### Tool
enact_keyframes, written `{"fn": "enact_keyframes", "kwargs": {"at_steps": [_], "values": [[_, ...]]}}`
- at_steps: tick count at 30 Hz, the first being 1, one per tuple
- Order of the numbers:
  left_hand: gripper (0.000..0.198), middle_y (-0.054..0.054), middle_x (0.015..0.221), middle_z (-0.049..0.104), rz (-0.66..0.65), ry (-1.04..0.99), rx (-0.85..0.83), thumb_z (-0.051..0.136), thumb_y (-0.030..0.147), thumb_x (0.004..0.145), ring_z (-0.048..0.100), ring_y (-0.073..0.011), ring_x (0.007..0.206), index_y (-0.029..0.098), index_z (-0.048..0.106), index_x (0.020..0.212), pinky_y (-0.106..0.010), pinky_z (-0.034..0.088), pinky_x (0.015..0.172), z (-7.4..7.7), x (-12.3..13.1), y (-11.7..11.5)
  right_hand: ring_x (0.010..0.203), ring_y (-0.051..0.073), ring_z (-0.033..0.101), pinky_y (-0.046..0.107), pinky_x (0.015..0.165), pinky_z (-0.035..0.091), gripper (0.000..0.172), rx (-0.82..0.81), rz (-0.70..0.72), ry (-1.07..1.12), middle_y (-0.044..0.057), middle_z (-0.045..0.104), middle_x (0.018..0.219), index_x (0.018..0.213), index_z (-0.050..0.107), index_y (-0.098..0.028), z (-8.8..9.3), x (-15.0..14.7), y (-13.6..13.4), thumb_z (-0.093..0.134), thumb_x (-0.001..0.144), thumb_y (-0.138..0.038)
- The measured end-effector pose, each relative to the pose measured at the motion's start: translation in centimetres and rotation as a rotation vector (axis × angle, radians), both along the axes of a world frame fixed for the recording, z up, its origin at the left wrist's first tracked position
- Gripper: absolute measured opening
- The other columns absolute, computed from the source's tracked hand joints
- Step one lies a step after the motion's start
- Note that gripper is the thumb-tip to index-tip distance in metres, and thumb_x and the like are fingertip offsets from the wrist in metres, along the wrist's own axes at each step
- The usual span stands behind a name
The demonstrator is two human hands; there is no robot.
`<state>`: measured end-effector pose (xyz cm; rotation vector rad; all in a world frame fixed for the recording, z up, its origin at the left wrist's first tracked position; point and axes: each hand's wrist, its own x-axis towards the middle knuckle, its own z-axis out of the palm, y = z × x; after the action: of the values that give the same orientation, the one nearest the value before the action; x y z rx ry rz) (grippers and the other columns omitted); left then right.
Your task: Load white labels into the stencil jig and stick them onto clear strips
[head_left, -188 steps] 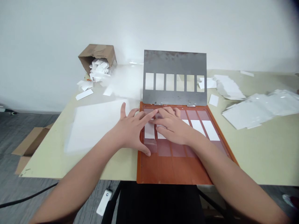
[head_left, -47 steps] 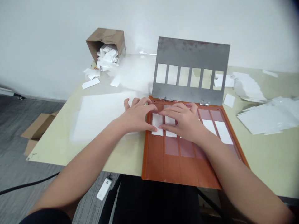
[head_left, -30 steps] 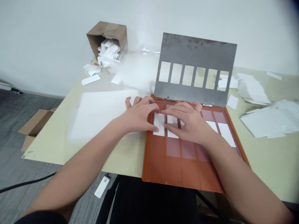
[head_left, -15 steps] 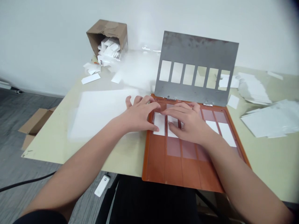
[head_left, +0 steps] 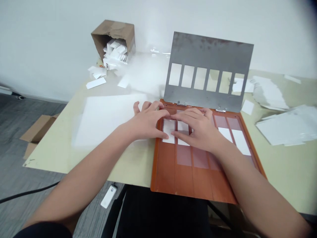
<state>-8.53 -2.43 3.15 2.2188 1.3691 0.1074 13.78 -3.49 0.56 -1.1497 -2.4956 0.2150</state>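
Note:
An orange slotted board (head_left: 188, 178) lies at the table's near edge, its grey metal lid (head_left: 210, 49) with a row of rectangular windows hinged upright behind it. White cards (head_left: 168, 127) fill the slots. My left hand (head_left: 146, 122) rests with spread fingers on the board's left edge, thumb and fingertips touching the leftmost card. My right hand (head_left: 198, 127) lies flat, fingers stretched leftward over the second card (head_left: 182, 126) and the ones beside it. Two more white cards (head_left: 237, 140) show uncovered at the right.
A large white sheet (head_left: 106, 117) lies left of the board. A tipped cardboard box (head_left: 112, 38) spills white cards at the back left. Heaps of white sheets (head_left: 284, 124) sit at the right. Flattened cardboard (head_left: 37, 132) and a cable (head_left: 24, 195) are on the floor.
The view has shifted left and down since the oldest frame. Over the last second, my right hand's fingers shifted slightly on the cards; the left hand stayed in place.

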Motion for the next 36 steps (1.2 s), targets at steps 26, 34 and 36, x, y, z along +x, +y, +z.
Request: {"fn": "enact_keyframes", "kwargs": {"at_steps": [26,34,36], "values": [[0.058,-0.007,0.145,0.042,-0.005,-0.006,0.012,0.075,0.060,0.068,0.030,-0.0389,0.136,0.030,0.061,0.117,-0.072,-0.003,0.114,-0.21,-0.05,0.12,0.087,0.024,0.064,0.047,0.086,0.035,0.020,-0.094,-0.224,0.214,0.001,0.073,0.083,0.105,0.068,-0.028,-0.15,-0.86,0.15,0.059,0.089,-0.037],[0.058,-0.005,0.143,0.042,-0.003,-0.012,0.007,0.074,0.059,0.068,0.030,-0.0394,0.137,0.032,0.061,0.118,-0.071,-0.004,0.115,-0.14,-0.12,0.07,0.082,0.023,0.067,0.045,0.078,0.049,0.026,-0.218,-0.238,0.317,0.001,0.076,0.089,0.094,0.074,-0.029,0.34,-0.75,-0.07,0.061,0.075,-0.016],[0.057,-0.005,0.142,0.043,-0.004,-0.017,0.002,0.074,0.059,0.069,0.031,-0.0393,0.137,0.032,0.061,0.116,-0.071,-0.004,0.115,-0.10,-0.12,0.06,0.082,0.023,0.066,0.044,0.076,0.049,0.020,-0.219,-0.223,0.296,0.000,0.076,0.090,0.090,0.075,-0.030,0.29,-0.63,-0.04,0.064,0.077,-0.018]]}}
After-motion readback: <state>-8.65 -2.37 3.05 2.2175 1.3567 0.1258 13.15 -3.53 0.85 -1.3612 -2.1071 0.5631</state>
